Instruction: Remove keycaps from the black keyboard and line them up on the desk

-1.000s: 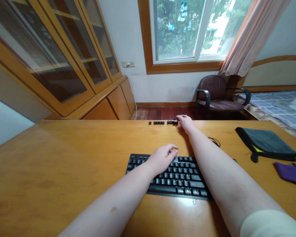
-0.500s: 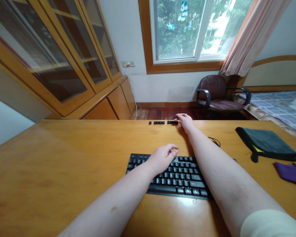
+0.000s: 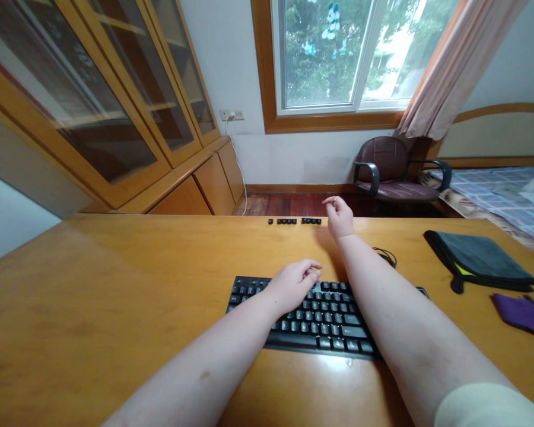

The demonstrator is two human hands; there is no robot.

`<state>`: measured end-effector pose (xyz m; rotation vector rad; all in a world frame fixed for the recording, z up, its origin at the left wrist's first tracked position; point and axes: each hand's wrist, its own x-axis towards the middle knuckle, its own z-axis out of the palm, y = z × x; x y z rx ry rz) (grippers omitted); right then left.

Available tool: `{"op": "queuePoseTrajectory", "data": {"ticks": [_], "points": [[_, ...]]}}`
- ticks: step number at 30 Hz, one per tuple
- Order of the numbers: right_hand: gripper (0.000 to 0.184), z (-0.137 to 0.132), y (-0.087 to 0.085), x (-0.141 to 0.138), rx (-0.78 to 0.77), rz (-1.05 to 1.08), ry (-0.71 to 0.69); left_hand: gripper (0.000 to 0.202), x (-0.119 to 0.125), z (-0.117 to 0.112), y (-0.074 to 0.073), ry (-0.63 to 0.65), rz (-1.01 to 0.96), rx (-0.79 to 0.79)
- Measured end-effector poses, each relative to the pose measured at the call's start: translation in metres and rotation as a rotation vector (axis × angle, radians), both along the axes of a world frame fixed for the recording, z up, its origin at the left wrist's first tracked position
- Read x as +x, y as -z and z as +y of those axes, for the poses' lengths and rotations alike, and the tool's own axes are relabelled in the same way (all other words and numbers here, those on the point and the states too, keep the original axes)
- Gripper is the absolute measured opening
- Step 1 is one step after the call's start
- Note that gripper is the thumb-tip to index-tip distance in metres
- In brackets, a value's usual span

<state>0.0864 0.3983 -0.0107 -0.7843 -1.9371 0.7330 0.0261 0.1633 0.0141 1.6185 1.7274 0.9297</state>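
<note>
head view: the keyboard is black with shiny keys.

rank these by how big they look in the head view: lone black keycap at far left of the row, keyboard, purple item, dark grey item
1. Keyboard, though the arms cover part of it
2. Dark grey item
3. Purple item
4. Lone black keycap

Daylight's coming through the window at 1 o'clock, pinkish curtain at 2, checked bed at 3, glass-door cabinet at 10, plus reddish wood floor.
</note>
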Motion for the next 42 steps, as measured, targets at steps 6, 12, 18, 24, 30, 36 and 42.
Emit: {"op": "queuePoseTrajectory", "data": {"ticks": [6, 12, 18, 24, 30, 36, 42], "points": [[0.032, -0.008, 0.009, -0.014, -0.009, -0.530, -0.164, 0.032, 0.000, 0.000, 0.000, -0.007, 0.007, 0.011], [0.036, -0.014, 0.002, -0.015, 0.057, -0.724, -0.113, 0.031, 0.000, 0.000, 0.001, -0.010, 0.012, 0.019], [0.041, -0.020, 0.002, -0.020, 0.099, -0.773, 0.006, 0.031, 0.000, 0.000, 0.001, -0.011, 0.037, 0.009], [0.042, -0.025, 0.008, -0.026, 0.107, -0.827, 0.062, 0.031, 0.000, 0.000, 0.001, -0.009, 0.054, 0.011], [0.042, -0.028, 0.009, -0.030, 0.137, -0.879, 0.049, 0.031, 0.001, 0.000, 0.003, -0.011, 0.048, 0.017], [0.037, -0.027, 0.009, -0.032, 0.155, -0.895, 0.044, 0.032, 0.001, 0.000, 0.002, -0.014, 0.046, 0.013], [0.037, -0.028, 0.006, -0.031, 0.124, -0.875, 0.061, 0.033, 0.002, -0.001, 0.000, -0.011, 0.051, 0.004]]}}
